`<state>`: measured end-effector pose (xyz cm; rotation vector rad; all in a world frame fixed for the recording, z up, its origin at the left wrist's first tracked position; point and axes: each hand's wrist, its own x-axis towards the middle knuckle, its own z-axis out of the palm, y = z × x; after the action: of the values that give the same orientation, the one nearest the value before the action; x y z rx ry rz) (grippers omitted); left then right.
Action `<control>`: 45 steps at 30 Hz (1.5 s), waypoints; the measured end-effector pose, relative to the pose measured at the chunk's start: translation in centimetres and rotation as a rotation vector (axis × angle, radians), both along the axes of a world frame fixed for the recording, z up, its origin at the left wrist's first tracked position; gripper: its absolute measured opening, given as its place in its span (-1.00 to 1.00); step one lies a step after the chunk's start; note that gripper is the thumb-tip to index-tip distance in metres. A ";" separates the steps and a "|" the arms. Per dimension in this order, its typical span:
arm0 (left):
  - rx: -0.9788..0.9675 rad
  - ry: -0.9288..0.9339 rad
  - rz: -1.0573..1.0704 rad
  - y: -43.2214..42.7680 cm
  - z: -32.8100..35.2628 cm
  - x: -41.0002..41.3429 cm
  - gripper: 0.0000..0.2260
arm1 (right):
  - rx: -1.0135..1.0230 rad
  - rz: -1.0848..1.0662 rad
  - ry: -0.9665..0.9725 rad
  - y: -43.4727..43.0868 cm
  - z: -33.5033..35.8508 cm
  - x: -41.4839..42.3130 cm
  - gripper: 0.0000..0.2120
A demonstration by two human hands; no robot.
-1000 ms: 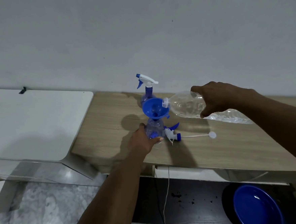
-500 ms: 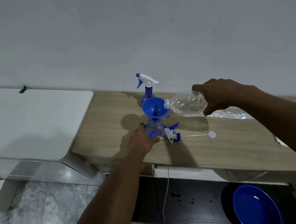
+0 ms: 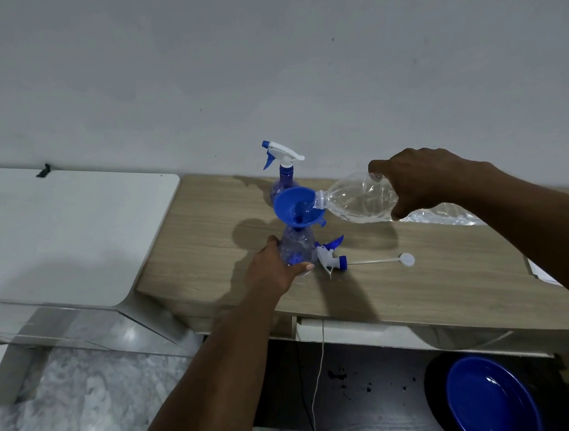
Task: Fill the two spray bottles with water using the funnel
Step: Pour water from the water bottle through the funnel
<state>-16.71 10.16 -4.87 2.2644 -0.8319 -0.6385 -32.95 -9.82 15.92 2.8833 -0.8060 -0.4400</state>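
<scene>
The funnel (image 3: 296, 206) sits in the neck of an uncapped spray bottle (image 3: 297, 248) standing on the tabletop (image 3: 416, 290). The left hand (image 3: 273, 270) wraps its fingers round that bottle, just below the funnel. The right hand (image 3: 419, 182) grips a clear water bottle (image 3: 356, 200) right of the funnel, tipped nearly flat with its mouth over the funnel's rim. Behind the funnel, by the wall, a second spray bottle (image 3: 282, 178) stands with its sprayer on. Below and right of the funnel a loose sprayer (image 3: 331, 255) lies on the tabletop, its tube (image 3: 374, 261) pointing right.
</scene>
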 end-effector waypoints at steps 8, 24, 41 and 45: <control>-0.014 0.019 0.008 0.0 0.1 -0.1 -0.34 | -0.005 -0.002 0.001 -0.1 0.1 -0.1 -0.28; -0.003 0.026 0.011 0.0 0.3 0.0 -0.34 | 0.075 -0.044 -0.046 -0.9 -1.1 -0.3 -0.23; -0.041 0.034 0.041 0.0 0.3 -0.2 -0.41 | 0.526 -0.484 -1.091 -3.4 -7.6 0.6 -0.17; -0.037 0.062 0.056 -0.2 0.2 -0.3 -0.42 | 0.550 -0.632 -1.250 -4.0 -9.5 2.7 -0.14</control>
<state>-16.99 9.99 -4.65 2.2151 -0.7419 -0.6593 -30.22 -13.84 6.38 3.0549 -1.9817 1.5004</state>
